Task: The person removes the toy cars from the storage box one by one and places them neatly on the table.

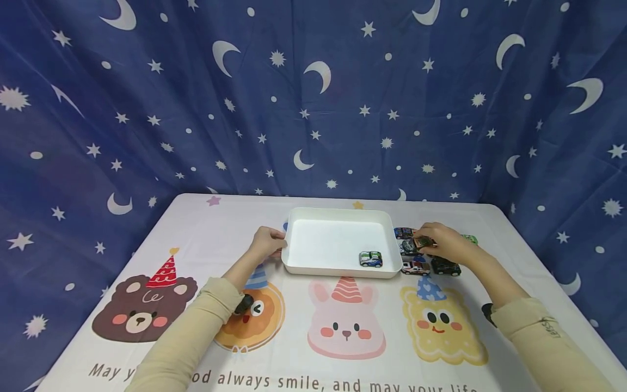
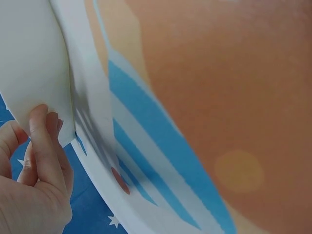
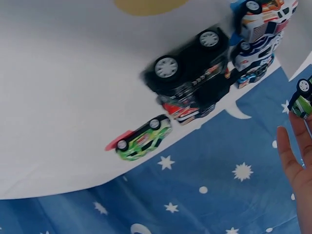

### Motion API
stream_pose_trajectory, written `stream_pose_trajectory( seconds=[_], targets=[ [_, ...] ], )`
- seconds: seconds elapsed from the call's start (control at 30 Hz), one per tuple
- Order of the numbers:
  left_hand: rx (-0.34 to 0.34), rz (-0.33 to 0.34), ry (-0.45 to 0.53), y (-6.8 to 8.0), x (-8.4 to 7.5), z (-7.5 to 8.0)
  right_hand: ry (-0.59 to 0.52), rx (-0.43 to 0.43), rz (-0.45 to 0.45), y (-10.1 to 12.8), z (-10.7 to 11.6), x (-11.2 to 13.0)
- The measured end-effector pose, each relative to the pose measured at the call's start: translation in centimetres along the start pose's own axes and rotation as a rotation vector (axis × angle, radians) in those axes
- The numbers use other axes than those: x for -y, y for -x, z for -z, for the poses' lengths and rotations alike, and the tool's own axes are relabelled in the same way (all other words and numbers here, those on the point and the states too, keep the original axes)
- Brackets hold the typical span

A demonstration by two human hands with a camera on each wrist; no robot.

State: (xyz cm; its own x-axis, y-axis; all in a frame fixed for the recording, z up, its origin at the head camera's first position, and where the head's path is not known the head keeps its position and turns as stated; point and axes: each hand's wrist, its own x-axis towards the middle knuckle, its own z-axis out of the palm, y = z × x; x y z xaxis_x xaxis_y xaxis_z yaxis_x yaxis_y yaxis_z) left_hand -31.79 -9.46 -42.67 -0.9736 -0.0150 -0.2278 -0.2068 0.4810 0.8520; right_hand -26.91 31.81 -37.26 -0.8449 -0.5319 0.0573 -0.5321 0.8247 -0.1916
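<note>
A white tray (image 1: 299, 256) lies at the table's middle with one green-and-blue toy car (image 1: 370, 259) in its near right corner. My left hand (image 1: 266, 242) grips the tray's left rim; in the left wrist view its fingers (image 2: 44, 141) press against the tray wall (image 2: 29, 68). My right hand (image 1: 441, 242) pinches a dark toy car (image 1: 417, 243) just above a cluster of toy cars right of the tray. The right wrist view shows that held car (image 3: 302, 97) at the frame's edge beside a finger (image 3: 292, 156).
Several toy cars stand right of the tray: a black one (image 1: 444, 267), a white one (image 1: 415, 267), a green one (image 1: 470, 238) and one by the tray's far corner (image 1: 404, 233). The black car (image 3: 190, 68) and green car (image 3: 144, 139) sit near the table's right edge.
</note>
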Motion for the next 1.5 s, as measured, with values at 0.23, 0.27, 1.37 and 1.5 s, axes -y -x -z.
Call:
stream_pose_trajectory(
  seconds=[0.23,0.27,1.37,1.5],
  targets=[
    [-0.004,0.007,-0.002,0.0,0.1,0.0,0.021,-0.006,0.012,1.1,-0.3,-1.0],
    [-0.003,0.007,-0.001,0.0,0.1,0.0,0.023,-0.007,0.009,1.3,-0.3,-1.2],
    [0.001,0.003,0.025,0.2,0.3,-0.1,0.223,-0.097,-0.121,6.9,-0.4,-8.6],
    [0.001,0.003,0.012,0.3,0.1,0.0,0.223,-0.107,-0.153,7.0,-0.6,-9.2]
  ],
)
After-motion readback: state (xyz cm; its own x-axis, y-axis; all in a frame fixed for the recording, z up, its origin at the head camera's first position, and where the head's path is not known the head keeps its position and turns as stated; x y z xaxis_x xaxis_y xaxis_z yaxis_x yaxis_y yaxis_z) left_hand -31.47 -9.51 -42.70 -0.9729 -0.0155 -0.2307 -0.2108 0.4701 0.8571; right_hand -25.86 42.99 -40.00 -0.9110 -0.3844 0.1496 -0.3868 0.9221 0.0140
